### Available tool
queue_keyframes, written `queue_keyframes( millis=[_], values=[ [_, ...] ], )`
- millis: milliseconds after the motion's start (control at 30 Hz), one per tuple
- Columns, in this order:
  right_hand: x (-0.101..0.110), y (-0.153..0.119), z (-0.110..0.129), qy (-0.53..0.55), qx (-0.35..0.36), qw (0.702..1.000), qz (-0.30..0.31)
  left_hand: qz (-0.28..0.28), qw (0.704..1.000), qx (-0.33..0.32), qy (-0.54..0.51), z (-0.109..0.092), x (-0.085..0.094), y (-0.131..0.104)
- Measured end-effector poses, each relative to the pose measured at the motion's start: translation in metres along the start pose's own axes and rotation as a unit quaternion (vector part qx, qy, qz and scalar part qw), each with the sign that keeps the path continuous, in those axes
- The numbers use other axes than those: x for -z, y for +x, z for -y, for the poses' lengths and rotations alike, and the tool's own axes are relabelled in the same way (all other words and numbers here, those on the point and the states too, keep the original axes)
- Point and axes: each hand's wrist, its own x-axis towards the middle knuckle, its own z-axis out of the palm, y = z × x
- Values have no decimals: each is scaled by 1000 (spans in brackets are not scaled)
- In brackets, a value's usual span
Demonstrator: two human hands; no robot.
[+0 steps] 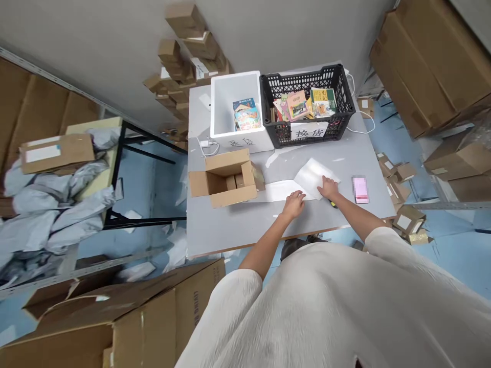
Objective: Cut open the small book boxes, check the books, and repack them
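Note:
On the grey table, a sheet of white translucent wrap [312, 176] lies partly over a flat white paper [278, 190]. My right hand [329, 189] rests on the wrap's right part with its fingers spread. My left hand [294, 204] is at the paper's lower edge, left of the wrap, fingers apart and holding nothing visible. An open cardboard box [230, 180] with smaller brown boxes inside stands to the left. A small yellow and black item [333, 205] shows partly beneath my right wrist. A pink item [360, 190] lies to the right.
A white foam box [217, 107] and a black crate [333, 127], both with books, stand at the table's back. A white cable [362, 131] trails beside the crate. Brown cartons and grey parcels [82, 207] surround the table [215, 232].

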Motion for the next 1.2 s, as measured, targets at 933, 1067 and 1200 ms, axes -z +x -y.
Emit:
queue_keyframes(
  millis=[933,1067,1200],
  values=[
    [-10,-66,73,7,135,987,-88,-66,997,-12,-42,26,-5,-3],
    [0,-65,90,80,163,972,-146,-114,990,-37,-76,35,4,-7],
    [6,-67,114,185,194,939,-213,-164,977,-59,-120,41,14,-10]
  ],
)
